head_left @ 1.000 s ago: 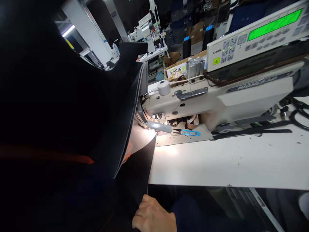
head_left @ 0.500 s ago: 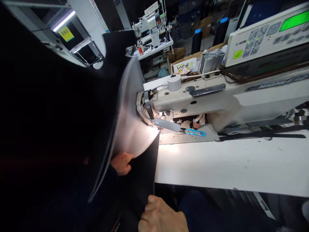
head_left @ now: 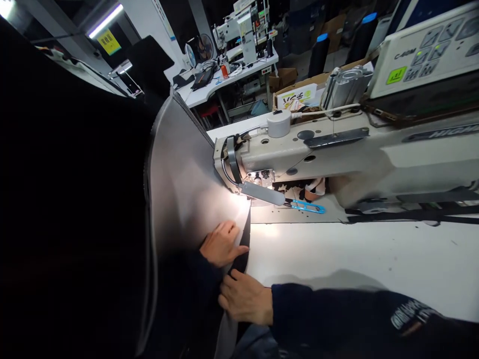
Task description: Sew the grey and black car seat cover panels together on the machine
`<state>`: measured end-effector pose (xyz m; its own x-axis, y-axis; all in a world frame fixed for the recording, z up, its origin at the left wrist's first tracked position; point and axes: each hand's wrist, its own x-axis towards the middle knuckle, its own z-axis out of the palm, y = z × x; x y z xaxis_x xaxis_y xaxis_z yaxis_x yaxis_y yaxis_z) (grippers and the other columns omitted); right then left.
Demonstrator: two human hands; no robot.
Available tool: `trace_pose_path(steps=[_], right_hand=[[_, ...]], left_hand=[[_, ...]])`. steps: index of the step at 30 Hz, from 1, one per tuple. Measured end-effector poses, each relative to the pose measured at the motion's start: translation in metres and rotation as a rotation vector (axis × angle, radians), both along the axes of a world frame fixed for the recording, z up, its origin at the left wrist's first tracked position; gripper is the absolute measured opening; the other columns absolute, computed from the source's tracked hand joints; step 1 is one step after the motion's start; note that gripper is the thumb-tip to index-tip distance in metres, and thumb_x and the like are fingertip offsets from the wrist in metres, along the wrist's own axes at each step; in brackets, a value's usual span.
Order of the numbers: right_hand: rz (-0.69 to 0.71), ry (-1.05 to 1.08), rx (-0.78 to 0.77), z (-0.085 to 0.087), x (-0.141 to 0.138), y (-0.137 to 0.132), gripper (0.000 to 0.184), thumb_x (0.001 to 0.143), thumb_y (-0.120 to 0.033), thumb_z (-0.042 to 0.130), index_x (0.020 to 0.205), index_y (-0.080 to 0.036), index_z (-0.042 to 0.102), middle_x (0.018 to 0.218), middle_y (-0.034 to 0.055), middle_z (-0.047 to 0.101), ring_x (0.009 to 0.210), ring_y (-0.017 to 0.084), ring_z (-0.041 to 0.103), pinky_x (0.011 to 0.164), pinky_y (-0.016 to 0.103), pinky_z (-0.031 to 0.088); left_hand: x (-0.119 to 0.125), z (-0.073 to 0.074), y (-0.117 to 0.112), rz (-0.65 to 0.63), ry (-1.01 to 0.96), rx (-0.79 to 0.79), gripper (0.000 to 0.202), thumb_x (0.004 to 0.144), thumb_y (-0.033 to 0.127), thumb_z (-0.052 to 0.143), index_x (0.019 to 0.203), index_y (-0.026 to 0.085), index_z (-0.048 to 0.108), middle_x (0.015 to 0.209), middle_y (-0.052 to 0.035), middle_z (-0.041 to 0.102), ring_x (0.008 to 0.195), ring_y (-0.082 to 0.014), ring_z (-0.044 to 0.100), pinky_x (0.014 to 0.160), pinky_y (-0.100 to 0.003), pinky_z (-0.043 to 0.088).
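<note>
A large dark sheet of stiff fabric [head_left: 179,184] stands curved at the left end of a cream sewing machine [head_left: 337,154], lit by the machine's lamp [head_left: 262,193]. My left hand [head_left: 221,243] lies on the sheet's lower edge near the needle area, fingers bent and pressing on it. My right hand [head_left: 245,299] is just below, at the table's front edge, fingers closed on the same fabric edge. A dark sleeve covers my right forearm.
The white table [head_left: 355,254] stretches to the right. Blue thread snips [head_left: 309,206] lie under the machine arm. A control panel [head_left: 422,55] sits on top of the machine. Cardboard boxes, thread cones and other sewing stations stand behind.
The sheet has swung round, showing more of its lit grey face. My left hand came out from behind it onto its edge. My right hand rose from my lap to the fabric.
</note>
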<state>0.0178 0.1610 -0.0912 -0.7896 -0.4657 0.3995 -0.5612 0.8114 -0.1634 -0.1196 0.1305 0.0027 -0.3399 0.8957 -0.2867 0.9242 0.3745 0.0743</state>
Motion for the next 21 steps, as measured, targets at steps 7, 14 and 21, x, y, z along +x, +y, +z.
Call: trace_pose_path(steps=[7, 14, 21], right_hand=[[0.144, -0.146, 0.028, 0.006, -0.011, 0.01, 0.016, 0.073, -0.028, 0.063, 0.081, -0.015, 0.057, 0.067, 0.0029, 0.062, 0.063, 0.019, 0.057, 0.049, 0.03, 0.031], [0.143, -0.244, -0.03, 0.021, -0.003, 0.019, 0.016, 0.073, -0.033, 0.062, 0.079, -0.018, 0.059, 0.067, 0.0023, 0.065, 0.062, 0.018, 0.059, 0.048, 0.028, 0.034], [0.149, -0.247, -0.017, 0.019, 0.01, 0.023, 0.015, 0.069, -0.03, 0.064, 0.075, -0.018, 0.057, 0.063, 0.0023, 0.064, 0.061, 0.018, 0.058, 0.049, 0.029, 0.033]], left_hand=[[-0.011, -0.014, 0.025, 0.058, 0.245, -0.074, 0.028, 0.08, 0.024, 0.049, 0.107, 0.018, 0.048, 0.107, -0.0093, 0.05, 0.09, -0.0249, 0.059, 0.064, -0.032, 0.049], [-0.019, 0.001, 0.026, 0.071, 0.173, -0.138, 0.053, 0.074, 0.01, 0.042, 0.124, 0.025, 0.048, 0.105, -0.0061, 0.058, 0.082, -0.0243, 0.063, 0.074, -0.036, 0.05], [-0.026, 0.012, 0.02, 0.106, 0.031, -0.083, 0.062, 0.069, 0.007, 0.04, 0.127, 0.026, 0.052, 0.103, -0.0047, 0.062, 0.092, -0.0237, 0.061, 0.082, -0.033, 0.049]])
